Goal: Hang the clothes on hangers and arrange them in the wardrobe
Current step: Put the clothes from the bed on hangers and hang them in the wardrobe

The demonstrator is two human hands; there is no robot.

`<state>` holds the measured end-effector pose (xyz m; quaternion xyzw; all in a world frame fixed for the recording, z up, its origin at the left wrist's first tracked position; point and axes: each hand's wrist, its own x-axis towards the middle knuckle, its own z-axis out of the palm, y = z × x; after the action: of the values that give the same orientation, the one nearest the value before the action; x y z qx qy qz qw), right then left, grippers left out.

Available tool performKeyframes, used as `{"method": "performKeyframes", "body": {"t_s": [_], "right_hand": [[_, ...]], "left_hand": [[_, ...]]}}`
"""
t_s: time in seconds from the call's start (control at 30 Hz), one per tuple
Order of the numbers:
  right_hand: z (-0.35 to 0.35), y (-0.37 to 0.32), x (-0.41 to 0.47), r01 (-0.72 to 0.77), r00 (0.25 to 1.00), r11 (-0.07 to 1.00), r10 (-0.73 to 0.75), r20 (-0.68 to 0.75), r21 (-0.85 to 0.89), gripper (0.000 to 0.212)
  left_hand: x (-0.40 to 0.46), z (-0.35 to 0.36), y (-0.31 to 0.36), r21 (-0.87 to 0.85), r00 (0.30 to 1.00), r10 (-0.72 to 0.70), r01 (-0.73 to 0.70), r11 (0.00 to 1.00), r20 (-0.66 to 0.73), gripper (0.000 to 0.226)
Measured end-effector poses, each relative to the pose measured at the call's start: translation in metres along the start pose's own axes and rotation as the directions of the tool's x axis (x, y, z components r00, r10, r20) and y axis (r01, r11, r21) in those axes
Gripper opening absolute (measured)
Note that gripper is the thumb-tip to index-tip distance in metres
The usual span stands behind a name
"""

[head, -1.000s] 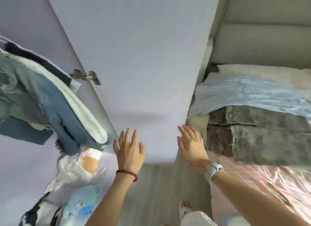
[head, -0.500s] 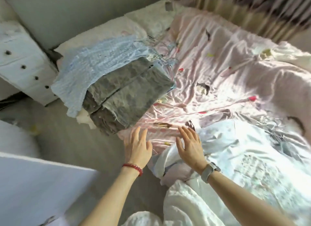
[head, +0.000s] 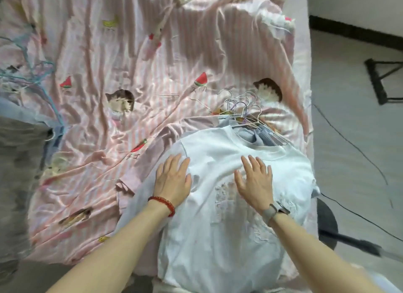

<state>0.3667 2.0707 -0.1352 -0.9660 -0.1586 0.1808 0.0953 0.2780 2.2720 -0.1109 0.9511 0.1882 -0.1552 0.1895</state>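
Note:
A white T-shirt (head: 218, 227) lies on top of a pile of clothes at the near right of the bed. Several wire hangers (head: 242, 109) stick out from the pile's collar end, their hooks bunched together. A blue-grey garment (head: 255, 137) shows inside the white collar. My left hand (head: 173, 180), with a red bead bracelet, hovers flat with straight fingers over the shirt's left shoulder. Over the shirt's chest is my right hand (head: 254, 180), with a watch, its fingers spread and straight. Neither hand holds anything.
The bed is covered by a pink striped sheet (head: 122, 74) with cartoon prints. A grey folded blanket (head: 17, 161) and thin blue hangers (head: 41, 74) lie at the left edge. On the floor at right are a black cable (head: 357, 153) and a black stand (head: 383, 81).
The view has swung from the wardrobe door across the bed to the pile of hung clothes. Both open hands now reach over the white T-shirt.

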Motion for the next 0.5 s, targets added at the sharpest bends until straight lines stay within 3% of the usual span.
{"method": "performKeyframes", "body": {"t_s": [0.17,0.33,0.4,0.5], "right_hand": [[0.005,0.072,0.066,-0.158,0.987,0.987,0.158,-0.006,-0.034,0.058],[0.014,0.122,0.108,-0.261,0.96,0.965,0.262,0.097,-0.027,0.061],[0.018,0.131,0.114,-0.261,0.957,0.965,0.261,0.126,-0.017,0.061],[0.021,0.13,0.116,-0.265,0.964,0.962,0.262,0.04,0.071,0.058]], "left_hand": [[0.093,0.029,0.043,0.126,0.992,0.117,-0.122,0.985,0.044,0.054],[0.149,0.048,0.061,0.166,0.993,0.058,-0.074,0.983,0.101,0.051],[0.157,0.049,0.065,0.154,0.999,0.043,-0.047,0.987,0.03,0.04],[0.161,0.044,0.068,0.103,0.993,0.095,-0.088,0.991,-0.072,0.029]]}}
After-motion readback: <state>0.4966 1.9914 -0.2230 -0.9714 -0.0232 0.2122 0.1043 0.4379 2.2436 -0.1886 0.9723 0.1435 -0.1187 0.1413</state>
